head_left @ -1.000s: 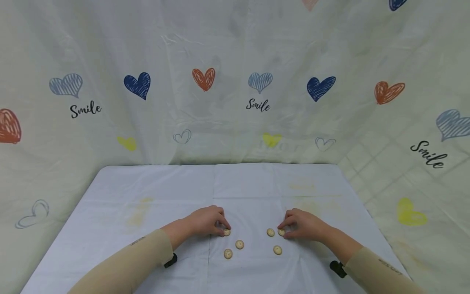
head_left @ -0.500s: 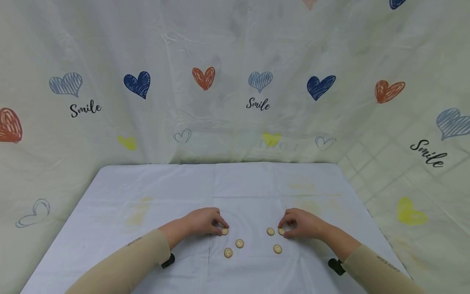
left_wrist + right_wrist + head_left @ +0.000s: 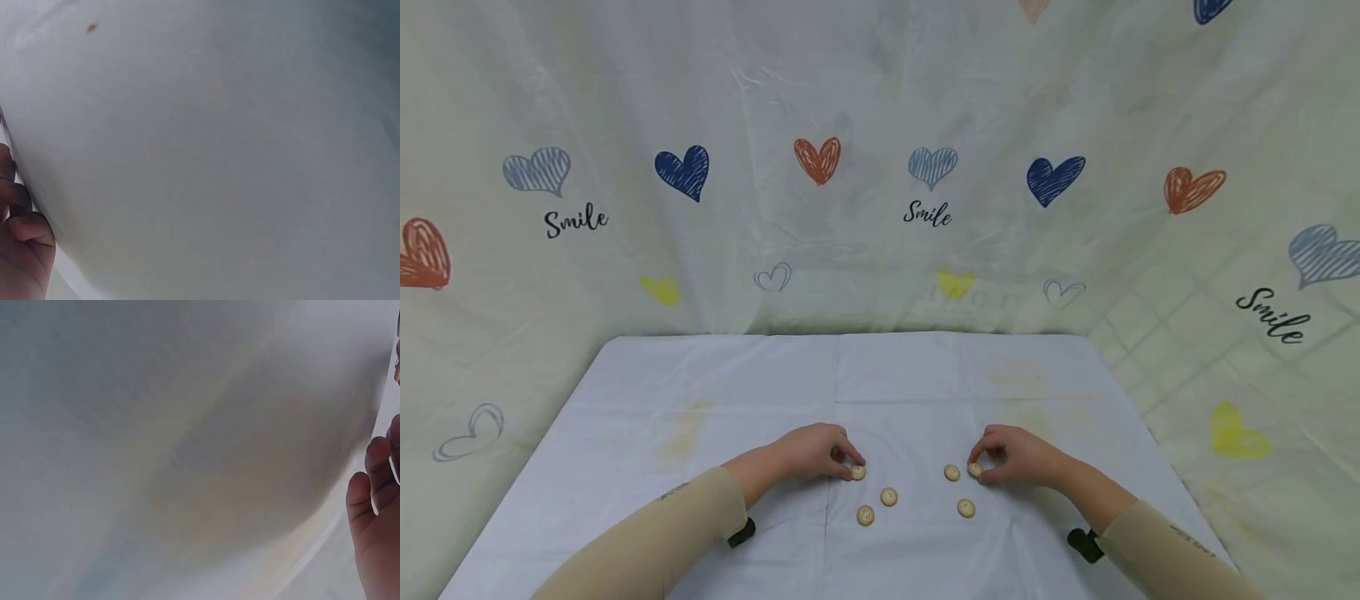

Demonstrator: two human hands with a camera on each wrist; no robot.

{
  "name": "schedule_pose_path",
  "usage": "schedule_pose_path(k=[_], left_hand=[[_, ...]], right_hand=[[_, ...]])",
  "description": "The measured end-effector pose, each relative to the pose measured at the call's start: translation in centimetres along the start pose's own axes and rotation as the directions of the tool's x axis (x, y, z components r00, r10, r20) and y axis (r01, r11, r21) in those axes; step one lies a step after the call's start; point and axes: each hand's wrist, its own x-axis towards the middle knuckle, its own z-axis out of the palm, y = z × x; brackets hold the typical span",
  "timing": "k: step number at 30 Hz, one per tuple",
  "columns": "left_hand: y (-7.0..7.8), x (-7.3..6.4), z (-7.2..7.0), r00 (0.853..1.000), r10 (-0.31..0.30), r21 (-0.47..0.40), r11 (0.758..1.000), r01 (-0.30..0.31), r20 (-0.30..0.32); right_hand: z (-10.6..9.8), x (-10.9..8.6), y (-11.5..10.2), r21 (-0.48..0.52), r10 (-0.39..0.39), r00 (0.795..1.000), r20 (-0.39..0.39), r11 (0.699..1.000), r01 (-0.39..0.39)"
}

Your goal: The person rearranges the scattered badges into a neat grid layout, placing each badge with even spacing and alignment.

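Observation:
In the head view, my left hand [image 3: 816, 450] pinches a round tan button [image 3: 858, 472] between thumb and fingertip, low at the white cloth. Opposite it, my right hand [image 3: 1018, 456] pinches another tan button [image 3: 974, 470] the same way. Two more buttons lie in front of the left hand, a nearer button [image 3: 865, 515] and a farther button [image 3: 889, 497]. Beside the right fingertips rests one button [image 3: 952, 472], with another button [image 3: 966, 507] below it. Only curled fingers [image 3: 31, 228] show at the left wrist view's edge; the right wrist view shows a few fingers [image 3: 378, 469] and no pinched button.
A white cloth with faint yellow stains covers the table [image 3: 910, 375]. Behind it hangs a pale curtain [image 3: 865, 92] printed with hearts and "Smile". Dark wrist cameras sit under both sleeves.
My left hand has shifted slightly left, and the button it pinches has moved left with it. The right hand and the other buttons stay nearly in place.

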Motion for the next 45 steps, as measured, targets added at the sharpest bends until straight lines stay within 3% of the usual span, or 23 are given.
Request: schedule_pose_path(k=[4, 11, 16, 27, 36, 45], left_hand=[[-0.2, 0.0, 0.1, 1.000, -0.002, 0.002, 1.000, 0.002, -0.004], [-0.3, -0.4, 0.0, 1.000, 0.005, -0.019, 1.000, -0.005, -0.014], [-0.5, -0.4, 0.0, 1.000, 0.000, -0.037, 0.999, -0.001, -0.019], [-1.1, -0.3, 0.3, 1.000, -0.005, -0.051, 0.999, 0.004, -0.016], [-0.4, -0.2, 0.1, 1.000, -0.018, -0.072, 0.997, 0.017, -0.012], [-0.1, -0.1, 0.0, 1.000, -0.018, -0.069, 0.997, 0.018, 0.001]], right_hand=[[-0.2, 0.2, 0.0, -0.020, 0.031, 0.999, -0.009, 0.999, -0.031], [-1.0, 0.8, -0.2, -0.019, -0.011, 0.999, -0.031, 1.000, 0.010], [-1.4, 2.0, -0.8, -0.017, 0.000, 1.000, -0.020, 1.000, -0.001], [-1.7, 7.3, -2.6, -0.050, 0.059, 0.998, 0.020, 0.997, -0.058], [-1.0, 12.1, -4.3, -0.022, 0.110, 0.993, 0.052, 0.994, -0.109], [0.4, 14.9, -5.2, 0.025, 0.126, 0.990, 0.060, 0.991, -0.128]])
